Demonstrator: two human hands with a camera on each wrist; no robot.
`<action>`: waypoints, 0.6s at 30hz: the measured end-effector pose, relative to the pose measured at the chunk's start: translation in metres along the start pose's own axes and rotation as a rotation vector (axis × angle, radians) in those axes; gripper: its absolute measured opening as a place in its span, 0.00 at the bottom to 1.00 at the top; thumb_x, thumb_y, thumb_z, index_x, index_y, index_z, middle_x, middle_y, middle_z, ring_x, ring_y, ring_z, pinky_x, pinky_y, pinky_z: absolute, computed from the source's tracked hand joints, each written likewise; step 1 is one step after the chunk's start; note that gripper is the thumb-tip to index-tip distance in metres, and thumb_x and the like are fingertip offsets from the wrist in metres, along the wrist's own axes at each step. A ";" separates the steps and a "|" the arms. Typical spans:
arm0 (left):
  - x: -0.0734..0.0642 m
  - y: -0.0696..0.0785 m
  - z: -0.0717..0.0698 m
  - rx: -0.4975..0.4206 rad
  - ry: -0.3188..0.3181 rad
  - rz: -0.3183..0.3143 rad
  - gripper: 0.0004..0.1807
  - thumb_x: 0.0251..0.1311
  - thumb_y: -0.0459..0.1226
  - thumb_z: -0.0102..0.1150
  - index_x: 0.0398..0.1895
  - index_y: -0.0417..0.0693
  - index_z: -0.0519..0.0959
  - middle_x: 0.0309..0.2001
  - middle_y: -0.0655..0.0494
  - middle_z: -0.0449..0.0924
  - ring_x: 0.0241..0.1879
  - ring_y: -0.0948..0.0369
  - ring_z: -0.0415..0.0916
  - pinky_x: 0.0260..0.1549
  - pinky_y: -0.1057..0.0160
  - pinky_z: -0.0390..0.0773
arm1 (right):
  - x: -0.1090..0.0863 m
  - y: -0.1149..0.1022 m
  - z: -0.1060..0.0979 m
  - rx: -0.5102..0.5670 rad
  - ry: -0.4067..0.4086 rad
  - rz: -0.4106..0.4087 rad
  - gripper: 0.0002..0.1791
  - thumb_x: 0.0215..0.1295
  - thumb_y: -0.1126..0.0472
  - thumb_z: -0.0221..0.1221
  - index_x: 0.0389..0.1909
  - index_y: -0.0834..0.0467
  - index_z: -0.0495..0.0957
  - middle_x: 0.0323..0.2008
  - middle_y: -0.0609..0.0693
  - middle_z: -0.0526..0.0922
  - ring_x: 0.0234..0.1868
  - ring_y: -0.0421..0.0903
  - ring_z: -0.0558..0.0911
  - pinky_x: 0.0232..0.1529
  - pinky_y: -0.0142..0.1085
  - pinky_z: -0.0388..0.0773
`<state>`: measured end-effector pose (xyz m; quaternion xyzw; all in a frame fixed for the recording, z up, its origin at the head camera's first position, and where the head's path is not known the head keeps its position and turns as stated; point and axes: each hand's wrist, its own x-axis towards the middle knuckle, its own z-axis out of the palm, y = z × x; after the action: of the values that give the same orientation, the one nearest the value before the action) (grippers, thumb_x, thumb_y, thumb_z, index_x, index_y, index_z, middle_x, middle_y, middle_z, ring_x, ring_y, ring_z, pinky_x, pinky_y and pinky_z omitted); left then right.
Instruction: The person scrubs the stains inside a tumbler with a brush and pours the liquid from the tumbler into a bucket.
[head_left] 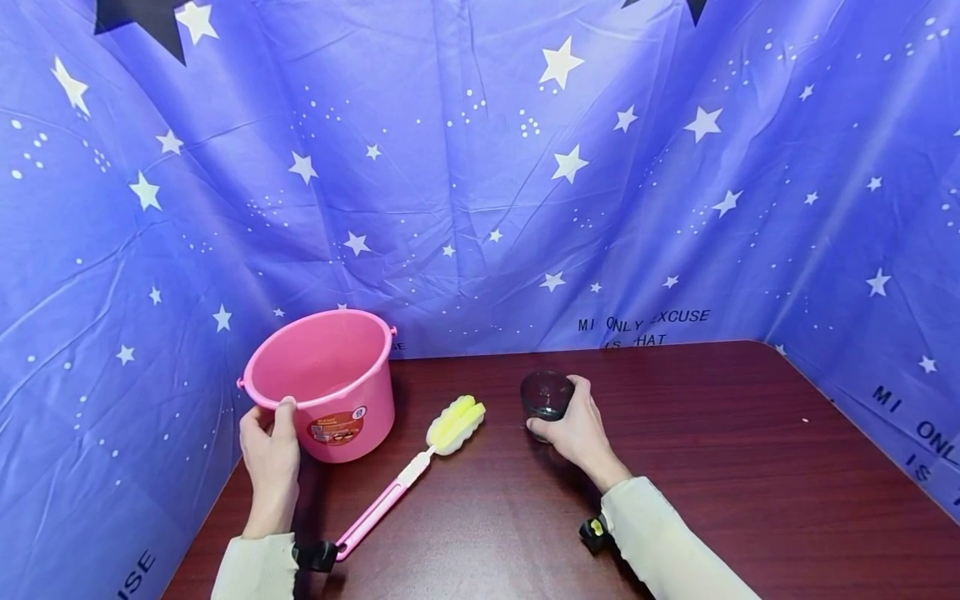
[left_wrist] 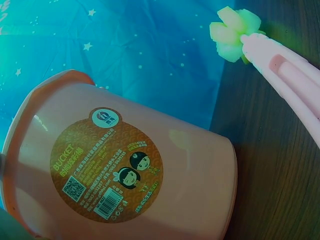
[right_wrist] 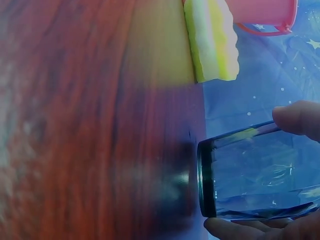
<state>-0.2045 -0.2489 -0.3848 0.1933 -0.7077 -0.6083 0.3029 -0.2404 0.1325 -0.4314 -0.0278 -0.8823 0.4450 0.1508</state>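
My left hand [head_left: 272, 467] grips the near-left rim of a pink plastic bucket [head_left: 375, 404], thumb at the top edge. The bucket stands on the table, its round label [left_wrist: 107, 165] filling much of the left wrist view. On the right, my right hand [head_left: 581, 433] holds a dark clear drinking glass [head_left: 543, 390] around its side, thumb and fingers on opposite sides. The glass [right_wrist: 255, 175] is upright at the tabletop; whether its base touches cannot be told. Between the hands lies a sponge bottle brush [head_left: 378, 504], yellow-and-white head [head_left: 453, 425] pointing away.
The dark red wooden table [head_left: 712, 467] ends at a blue star-printed cloth [head_left: 450, 167] behind and at both sides. A small pale speck [head_left: 806, 420] lies at the right. Black straps [head_left: 596, 533] with cameras sit at both wrists.
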 end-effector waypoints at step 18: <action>0.000 0.001 0.000 -0.004 -0.003 -0.004 0.32 0.63 0.47 0.52 0.61 0.33 0.62 0.56 0.45 0.62 0.48 0.61 0.62 0.50 0.60 0.63 | 0.000 0.004 0.004 0.000 -0.011 0.013 0.52 0.39 0.56 0.74 0.63 0.64 0.53 0.53 0.69 0.72 0.54 0.62 0.74 0.54 0.53 0.69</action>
<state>-0.2040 -0.2485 -0.3836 0.1934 -0.7065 -0.6107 0.3010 -0.2418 0.1319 -0.4363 -0.0309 -0.8828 0.4462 0.1432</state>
